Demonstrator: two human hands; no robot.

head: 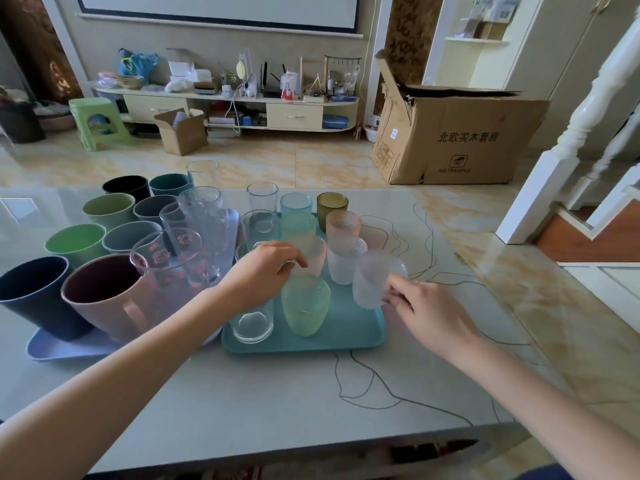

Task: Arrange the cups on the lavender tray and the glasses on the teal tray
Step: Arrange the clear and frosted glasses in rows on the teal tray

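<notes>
The teal tray (349, 336) lies mid-table with several glasses on it: a green textured glass (304, 306), a clear tumbler (252, 323), a pink glass (313, 254), a frosted glass (344, 259). My right hand (426, 313) grips a frosted clear glass (372, 280), tilted at the tray's right edge. My left hand (263, 271) rests with curled fingers on the rim of the pink glass. The lavender tray (65, 348) at left carries several coloured cups, among them a pink mug (110, 296) and a navy cup (34, 296).
Clear plastic cups with cartoon prints (180, 254) stand between the two trays. An amber glass (331, 204) and a pale blue glass (295, 203) stand at the teal tray's far end. A large cardboard box (460, 140) sits on the floor beyond the table.
</notes>
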